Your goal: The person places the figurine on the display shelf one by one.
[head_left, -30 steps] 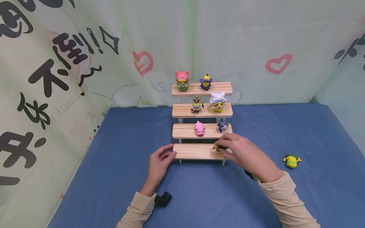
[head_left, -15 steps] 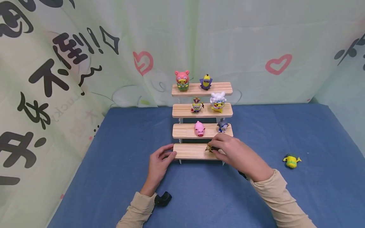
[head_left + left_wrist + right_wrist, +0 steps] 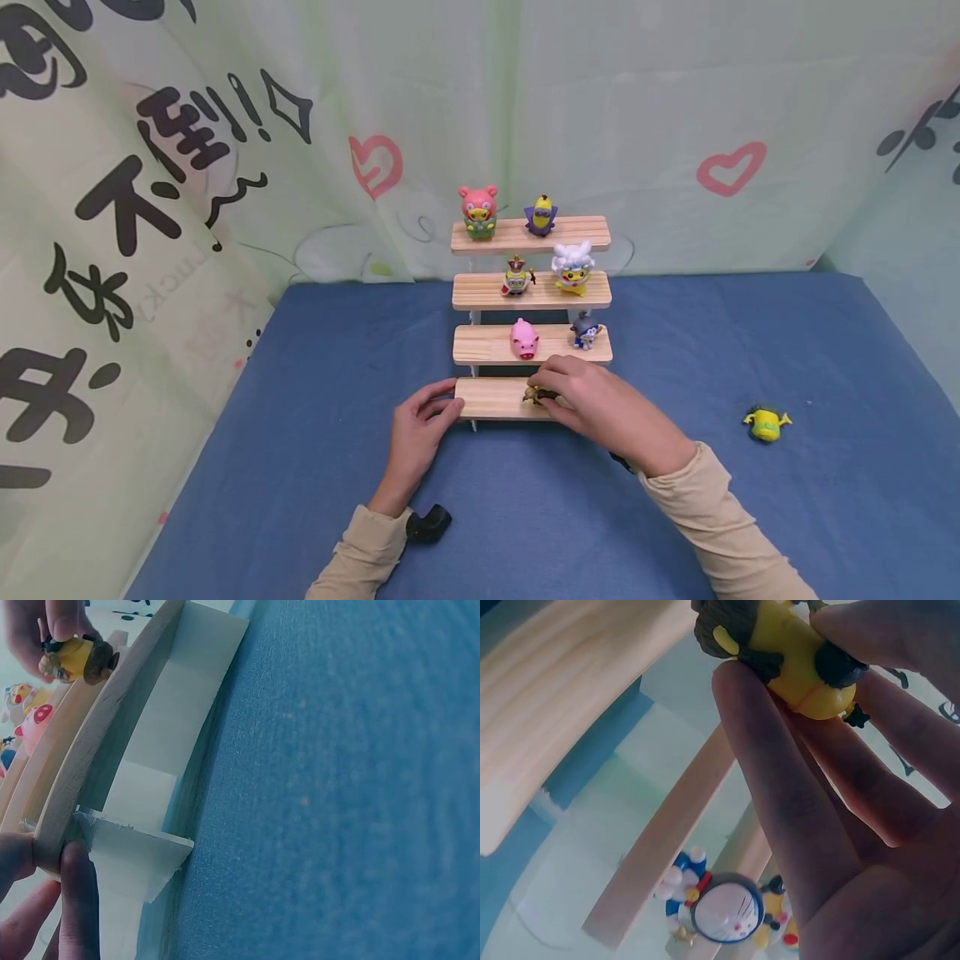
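A four-step wooden display stand (image 3: 480, 400) is in the middle of the head view. My left hand (image 3: 423, 433) grips the left end of its lowest board, also seen in the left wrist view as a board (image 3: 97, 742) between thumb and finger. My right hand (image 3: 600, 408) pinches a small yellow minion figurine (image 3: 787, 660) with brown parts. That figurine is just over the middle of the lowest board; I cannot tell whether its base touches the wood. On the step above stand a pink pig figurine (image 3: 524, 339) and a blue-grey cat figurine (image 3: 586, 331).
Higher steps bear a crowned minion (image 3: 516, 277), a white-wigged yellow figurine (image 3: 573, 268), a pink-hooded figurine (image 3: 478, 212) and a purple-caped minion (image 3: 541, 216). Another yellow figurine (image 3: 767, 423) lies on the blue cloth (image 3: 750, 533) at right. A printed curtain (image 3: 600, 125) hangs behind.
My right hand has moved left along the lowest board with the minion figurine, from near its right end to around the middle. My left hand has stayed on the board's left end.
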Demonstrator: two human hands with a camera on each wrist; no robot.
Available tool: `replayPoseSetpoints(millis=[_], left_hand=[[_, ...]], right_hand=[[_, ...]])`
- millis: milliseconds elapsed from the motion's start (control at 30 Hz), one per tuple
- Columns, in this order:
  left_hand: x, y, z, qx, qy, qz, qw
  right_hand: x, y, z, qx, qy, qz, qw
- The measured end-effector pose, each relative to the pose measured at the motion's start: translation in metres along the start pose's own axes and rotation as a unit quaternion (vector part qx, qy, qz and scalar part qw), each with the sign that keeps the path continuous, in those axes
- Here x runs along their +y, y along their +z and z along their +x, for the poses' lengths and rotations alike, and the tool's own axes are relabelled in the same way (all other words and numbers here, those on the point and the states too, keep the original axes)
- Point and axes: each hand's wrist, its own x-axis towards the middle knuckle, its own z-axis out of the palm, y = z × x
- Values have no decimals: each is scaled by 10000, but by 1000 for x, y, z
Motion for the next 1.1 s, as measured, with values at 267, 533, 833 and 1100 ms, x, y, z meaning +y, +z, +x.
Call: replayPoseSetpoints(millis=[267, 533, 833, 1100], left_hand=[[1, 1, 0, 5, 24, -34, 10000], [1, 1, 0, 25, 17, -23, 10000], [0, 2, 0, 14, 41, 6, 10000], [0, 1, 0, 24, 13, 1, 10000]], right_hand=[[-4, 6, 8, -90, -7, -24, 10000], [-6, 10, 13, -176, 38, -128, 9998], [-5, 13, 14, -139, 29, -119, 9998], [-5, 15, 14, -198, 20, -239, 9995]])
